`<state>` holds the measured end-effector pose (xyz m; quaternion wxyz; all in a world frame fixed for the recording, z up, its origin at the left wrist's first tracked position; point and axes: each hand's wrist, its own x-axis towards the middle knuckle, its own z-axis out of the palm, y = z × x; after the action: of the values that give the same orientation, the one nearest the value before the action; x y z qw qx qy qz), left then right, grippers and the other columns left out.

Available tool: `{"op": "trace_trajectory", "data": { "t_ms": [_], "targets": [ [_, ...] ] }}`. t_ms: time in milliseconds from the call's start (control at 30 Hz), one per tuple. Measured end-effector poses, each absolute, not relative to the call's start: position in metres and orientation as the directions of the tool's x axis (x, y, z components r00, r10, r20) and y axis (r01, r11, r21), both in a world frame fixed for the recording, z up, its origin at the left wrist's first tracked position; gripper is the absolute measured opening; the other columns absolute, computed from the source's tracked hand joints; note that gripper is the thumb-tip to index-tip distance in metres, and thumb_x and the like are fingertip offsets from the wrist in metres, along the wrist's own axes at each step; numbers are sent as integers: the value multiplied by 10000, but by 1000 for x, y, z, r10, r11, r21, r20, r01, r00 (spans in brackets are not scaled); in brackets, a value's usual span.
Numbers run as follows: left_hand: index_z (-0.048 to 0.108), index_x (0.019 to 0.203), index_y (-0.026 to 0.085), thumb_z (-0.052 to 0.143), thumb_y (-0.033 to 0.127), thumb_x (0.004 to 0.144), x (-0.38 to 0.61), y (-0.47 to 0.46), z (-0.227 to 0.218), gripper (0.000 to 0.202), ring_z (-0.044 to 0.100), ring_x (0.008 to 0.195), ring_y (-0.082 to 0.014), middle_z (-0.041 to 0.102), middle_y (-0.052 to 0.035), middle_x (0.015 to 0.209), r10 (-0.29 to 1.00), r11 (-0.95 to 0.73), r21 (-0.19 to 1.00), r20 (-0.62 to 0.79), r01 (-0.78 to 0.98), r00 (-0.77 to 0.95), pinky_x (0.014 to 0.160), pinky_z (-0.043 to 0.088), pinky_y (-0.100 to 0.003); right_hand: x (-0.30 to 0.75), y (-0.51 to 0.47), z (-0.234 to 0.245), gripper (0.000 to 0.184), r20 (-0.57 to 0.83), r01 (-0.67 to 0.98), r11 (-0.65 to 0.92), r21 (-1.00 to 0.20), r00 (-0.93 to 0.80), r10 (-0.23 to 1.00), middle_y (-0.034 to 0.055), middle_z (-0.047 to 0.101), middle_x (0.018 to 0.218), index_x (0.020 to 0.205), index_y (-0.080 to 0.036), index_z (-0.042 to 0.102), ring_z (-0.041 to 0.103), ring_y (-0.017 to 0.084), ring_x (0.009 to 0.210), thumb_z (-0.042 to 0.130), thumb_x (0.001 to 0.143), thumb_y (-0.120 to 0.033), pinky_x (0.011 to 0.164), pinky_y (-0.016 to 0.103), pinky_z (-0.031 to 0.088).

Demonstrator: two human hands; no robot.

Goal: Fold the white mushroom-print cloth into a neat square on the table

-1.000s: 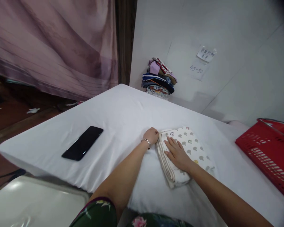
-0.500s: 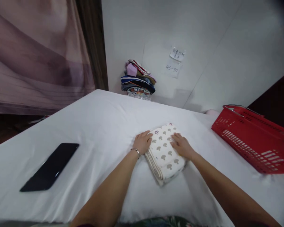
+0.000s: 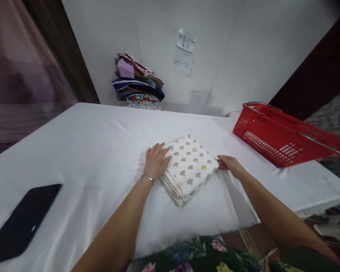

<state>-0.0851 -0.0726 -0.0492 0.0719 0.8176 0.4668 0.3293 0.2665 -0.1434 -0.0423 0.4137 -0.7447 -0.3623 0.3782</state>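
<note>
Container: the red basket (image 3: 283, 136) stands toward the back right of the white-covered table (image 3: 96, 151), with slotted sides and metal handles lowered onto its rim. Its inside is hidden from this angle, so its contents cannot be told.

The folded cloth (image 3: 191, 160), white with mushroom prints, lies flat in front of you, its layered fold on the left. Your left hand (image 3: 156, 160) rests on the left margin with fingers spread and unclenched. Your right hand (image 3: 229, 165) meets the right corner at the fingertips; whether they pinch it cannot be told.

Edges: the table's near edge runs close to your body, and the cloth lies back from it. The far edge follows the wall (image 3: 215, 45), where a stack of folded clothes (image 3: 140, 81) stands. Bare cover separates your left hand from the black tablet (image 3: 25, 221), your right hand from the basket, and the cloth from the far edge.
</note>
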Motion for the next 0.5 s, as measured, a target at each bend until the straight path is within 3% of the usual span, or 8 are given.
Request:
{"op": "trace_trajectory", "data": {
  "t_ms": [67,200,333,500],
  "targets": [
    [552,1168,262,458,384,869,-76,-86,-41,337,274,1314,-238,444,-29,1361,741,-644,360,513,675,434,1085,161,-487,271,-153,-47,287,-263,204,-350,-914,359,896,73,690,920,962,-173,663,635,159,714,599,694,-255,650,291,534],
    [496,1241,245,445,445,866,-60,-109,-42,428,238,1335,-244,385,-42,1406,669,-738,300,441,604,599,1099,123,-485,267,-166,-59,486,-108,339,-169,-925,191,976,5,685,946,1094,-211,626,620,156,786,633,608,-199,728,282,500],
    [431,1304,261,449,521,838,-57,-109,-55,534,270,1324,-254,352,-53,1426,740,-673,350,296,652,604,1085,183,-486,255,-164,-65,510,69,467,-67,-882,267,961,21,672,957,1119,-188,609,595,158,757,641,618,-280,713,299,489],
    [428,1308,266,418,540,847,-59,-104,-59,536,262,1329,-240,351,-46,1427,741,-671,342,260,658,620,1097,160,-473,248,-159,-72,414,262,580,56,-813,278,924,45,649,1040,1106,-199,609,581,179,872,554,708,-300,789,317,473]
  ]
}}
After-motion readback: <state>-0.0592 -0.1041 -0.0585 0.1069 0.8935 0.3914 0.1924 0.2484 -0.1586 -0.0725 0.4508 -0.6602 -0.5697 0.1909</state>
